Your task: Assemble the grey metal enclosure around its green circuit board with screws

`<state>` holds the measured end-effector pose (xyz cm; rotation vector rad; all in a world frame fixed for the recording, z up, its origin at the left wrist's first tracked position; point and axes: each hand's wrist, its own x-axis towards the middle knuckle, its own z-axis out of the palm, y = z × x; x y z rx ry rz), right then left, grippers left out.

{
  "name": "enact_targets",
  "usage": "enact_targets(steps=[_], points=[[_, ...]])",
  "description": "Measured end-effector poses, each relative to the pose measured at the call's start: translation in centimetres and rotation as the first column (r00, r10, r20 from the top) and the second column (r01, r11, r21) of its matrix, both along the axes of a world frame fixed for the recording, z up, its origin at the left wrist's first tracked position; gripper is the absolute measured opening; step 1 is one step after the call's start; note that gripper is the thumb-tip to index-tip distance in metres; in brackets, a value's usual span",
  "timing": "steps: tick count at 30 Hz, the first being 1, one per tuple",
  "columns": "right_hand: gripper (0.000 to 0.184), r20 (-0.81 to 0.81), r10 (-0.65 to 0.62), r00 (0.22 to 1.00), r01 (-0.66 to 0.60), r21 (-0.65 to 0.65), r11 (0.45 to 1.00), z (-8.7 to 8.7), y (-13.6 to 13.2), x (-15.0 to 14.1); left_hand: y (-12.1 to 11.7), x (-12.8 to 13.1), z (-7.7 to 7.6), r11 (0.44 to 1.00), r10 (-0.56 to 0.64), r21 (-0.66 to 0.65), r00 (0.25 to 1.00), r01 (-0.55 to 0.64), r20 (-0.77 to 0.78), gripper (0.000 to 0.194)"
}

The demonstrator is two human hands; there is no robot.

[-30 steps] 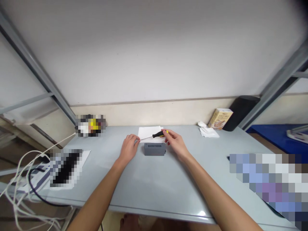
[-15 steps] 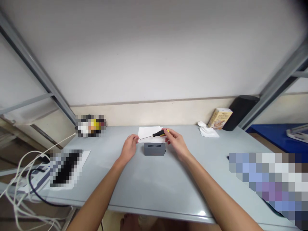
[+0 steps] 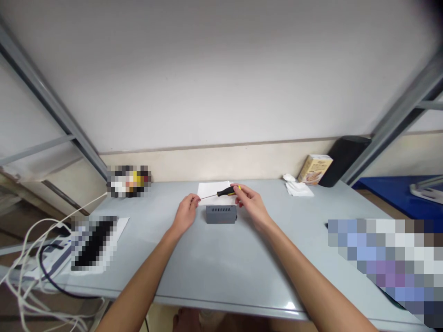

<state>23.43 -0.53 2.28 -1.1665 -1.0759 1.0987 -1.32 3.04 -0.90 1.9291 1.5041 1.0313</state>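
Observation:
My right hand (image 3: 251, 202) is closed around the black and yellow handle of a screwdriver (image 3: 225, 191), whose thin shaft points left. The shaft's tip meets the fingertips of my left hand (image 3: 188, 210). Those fingers are pinched together at the tip; whatever they hold is too small to make out. Below the screwdriver, between my hands, a dark grey metal box (image 3: 221, 215) with a row of vent slots rests on the table. White paper (image 3: 207, 188) lies flat behind the box, partly hidden by the screwdriver and my right hand.
A yellow carton (image 3: 314, 169) and a black cylindrical object (image 3: 343, 161) stand at the back right, with crumpled tissue (image 3: 298, 188) beside them. White cables (image 3: 24, 286) hang over the left edge. Blurred items cover the left and right sides of the grey table (image 3: 221, 263).
The screwdriver has moved slightly left, and its tip has come to the left fingertips. The box has stayed in place; the whole view has shifted a little.

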Motion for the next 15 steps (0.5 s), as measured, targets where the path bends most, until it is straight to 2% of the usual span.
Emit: enact_targets(steps=[6,15], points=[[0.056,-0.001,0.001,1.0,-0.001,-0.006,1.0,-0.13,0.05,-0.07,0.05,-0.03,-0.33,1.0,0.004,-0.011,0.999,-0.004,0.038,0.024],[0.058,-0.017,-0.019,1.0,0.019,0.01,1.0,0.15,-0.1,-0.26,-0.23,0.21,0.01,1.0,-0.001,0.024,0.999,0.0,0.033,0.021]])
